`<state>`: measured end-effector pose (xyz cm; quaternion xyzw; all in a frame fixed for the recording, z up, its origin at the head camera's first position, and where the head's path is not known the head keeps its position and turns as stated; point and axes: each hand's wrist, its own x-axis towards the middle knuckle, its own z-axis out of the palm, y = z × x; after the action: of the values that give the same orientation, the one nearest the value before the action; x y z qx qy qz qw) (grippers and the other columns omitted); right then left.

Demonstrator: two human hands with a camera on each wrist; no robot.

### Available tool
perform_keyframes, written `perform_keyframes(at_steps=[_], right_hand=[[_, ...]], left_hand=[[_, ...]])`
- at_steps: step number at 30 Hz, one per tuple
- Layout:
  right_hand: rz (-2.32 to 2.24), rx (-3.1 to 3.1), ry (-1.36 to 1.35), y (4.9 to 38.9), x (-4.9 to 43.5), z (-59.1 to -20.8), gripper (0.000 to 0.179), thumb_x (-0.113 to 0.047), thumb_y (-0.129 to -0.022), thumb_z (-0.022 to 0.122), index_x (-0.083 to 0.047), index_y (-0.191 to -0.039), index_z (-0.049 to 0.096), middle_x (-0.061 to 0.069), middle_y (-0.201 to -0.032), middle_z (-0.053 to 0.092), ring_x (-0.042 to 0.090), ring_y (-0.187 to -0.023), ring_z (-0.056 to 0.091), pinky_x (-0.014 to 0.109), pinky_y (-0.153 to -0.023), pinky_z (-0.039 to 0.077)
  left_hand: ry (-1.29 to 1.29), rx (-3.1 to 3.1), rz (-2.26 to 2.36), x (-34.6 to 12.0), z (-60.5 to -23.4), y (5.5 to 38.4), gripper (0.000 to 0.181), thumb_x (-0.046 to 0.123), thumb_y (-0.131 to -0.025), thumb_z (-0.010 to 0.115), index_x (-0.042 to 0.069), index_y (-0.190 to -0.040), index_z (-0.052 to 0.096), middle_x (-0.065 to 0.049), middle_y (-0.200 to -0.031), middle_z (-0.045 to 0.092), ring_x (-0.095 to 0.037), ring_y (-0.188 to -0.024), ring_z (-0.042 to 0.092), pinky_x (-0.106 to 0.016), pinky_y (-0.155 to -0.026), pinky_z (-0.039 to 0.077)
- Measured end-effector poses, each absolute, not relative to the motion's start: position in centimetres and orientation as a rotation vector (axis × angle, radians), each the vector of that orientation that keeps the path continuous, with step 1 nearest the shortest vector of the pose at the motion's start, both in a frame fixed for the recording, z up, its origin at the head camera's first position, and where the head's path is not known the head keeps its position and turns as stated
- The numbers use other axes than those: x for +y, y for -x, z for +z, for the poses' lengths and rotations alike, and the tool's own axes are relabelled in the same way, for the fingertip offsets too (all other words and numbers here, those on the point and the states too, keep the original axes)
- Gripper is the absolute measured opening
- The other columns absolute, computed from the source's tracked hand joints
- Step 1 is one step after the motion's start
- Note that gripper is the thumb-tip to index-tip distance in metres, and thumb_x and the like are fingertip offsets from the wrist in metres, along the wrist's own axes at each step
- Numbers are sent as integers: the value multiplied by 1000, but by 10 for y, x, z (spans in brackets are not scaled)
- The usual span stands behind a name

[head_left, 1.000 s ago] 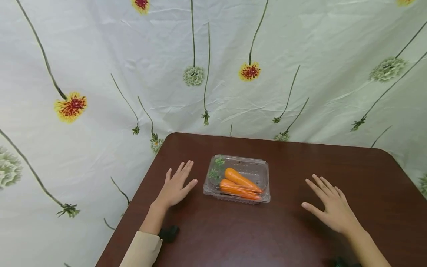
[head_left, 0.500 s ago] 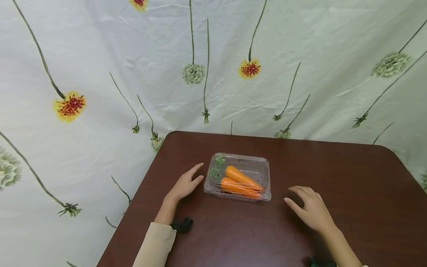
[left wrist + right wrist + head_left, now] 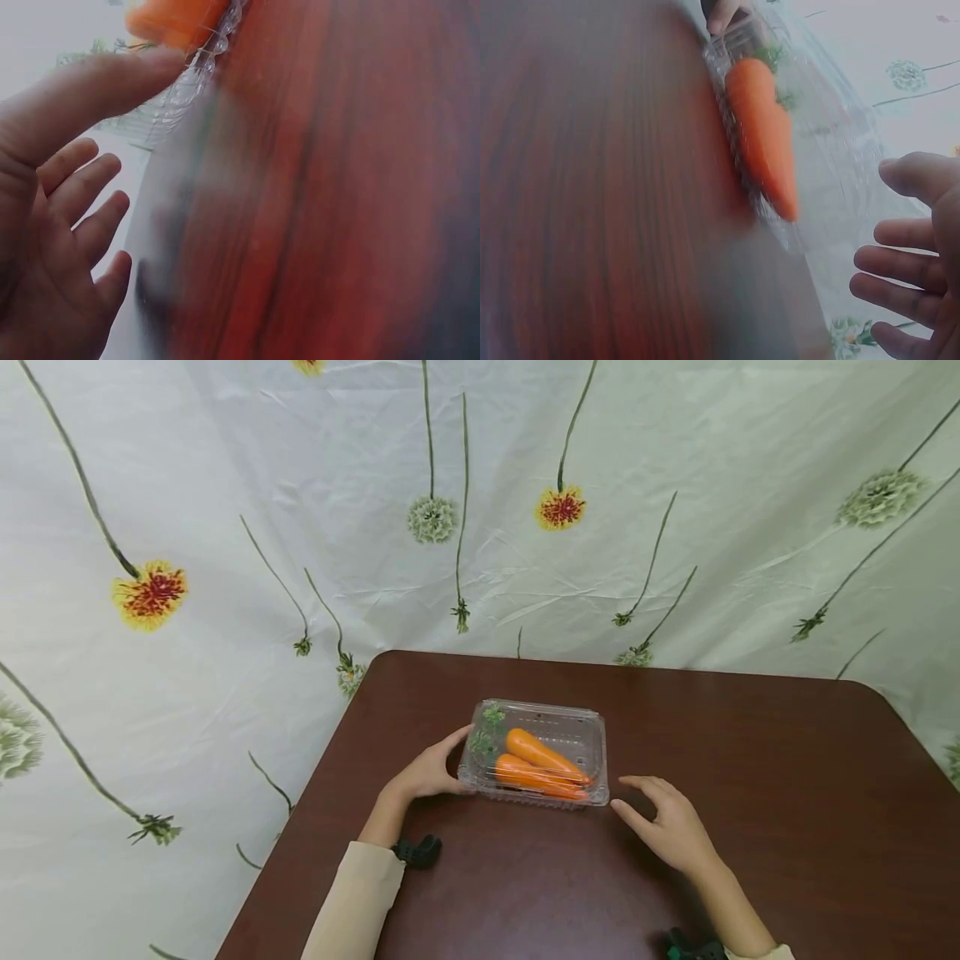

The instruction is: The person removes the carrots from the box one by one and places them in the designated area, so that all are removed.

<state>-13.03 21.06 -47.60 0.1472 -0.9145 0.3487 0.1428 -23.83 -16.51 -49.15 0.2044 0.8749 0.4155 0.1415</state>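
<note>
A clear plastic clamshell box sits on the dark brown table with its lid down. Inside lie two orange carrots, their green tops at the box's left end. My left hand is at that end, thumb by the front corner and fingers along the side. In the left wrist view the thumb overlaps the box's ridged edge, while several other fingers are spread apart. To the right, my right hand holds nothing; its thumb and fingertips point at the box's right front corner, a small gap away.
The dark brown table has rounded far corners. Behind and left of it hangs a pale cloth printed with flowers. Black straps with small devices are on both wrists.
Both hands have moved inward from either side toward the box. The left has reached its left end; the right has come close to its right front corner. The box has stayed in place.
</note>
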Motion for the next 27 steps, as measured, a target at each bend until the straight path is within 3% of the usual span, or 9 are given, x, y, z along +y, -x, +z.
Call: perform_keyframes(at_steps=[5, 14, 21, 27], right_hand=[[991, -2590, -446, 133, 204, -479, 34, -21, -82, 80, -6, -111, 70, 3, -107, 69, 26, -103, 63, 49, -85, 51], [1016, -2523, -463, 136, 200, -483, 31, -13, -80, 81, -6, -109, 70, -2, -96, 68, 17, -91, 64, 45, -77, 52], [1038, -2465, -515, 139, 198, -482, 28, -7, -78, 81, -9, -105, 73, -5, -94, 70, 16, -89, 65, 40, -76, 53], [1008, -2472, -554, 142, 199, -479, 23, -8, -78, 81, -11, -100, 76, -5, -94, 71, 16, -90, 66, 40, -75, 54]], left_hand=[[-588, 2480, 1161, -161, -491, 243, 114, 37, -71, 88, 18, -158, 19, -11, -161, 18, -35, -144, 21, -58, -109, 28], [-645, 2395, 1202, -156, -494, 249, 124, 34, -68, 91, 17, -159, 8, -10, -162, 9, -32, -146, 15, -56, -112, 23], [-685, 2383, 1243, -154, -498, 250, 127, 38, -67, 90, 18, -159, 5, -13, -161, 11, -33, -146, 16, -56, -112, 22], [-614, 2414, 1243, -153, -501, 247, 129, 47, -64, 90, 20, -159, 7, -17, -160, 14, -40, -144, 15, -64, -108, 23]])
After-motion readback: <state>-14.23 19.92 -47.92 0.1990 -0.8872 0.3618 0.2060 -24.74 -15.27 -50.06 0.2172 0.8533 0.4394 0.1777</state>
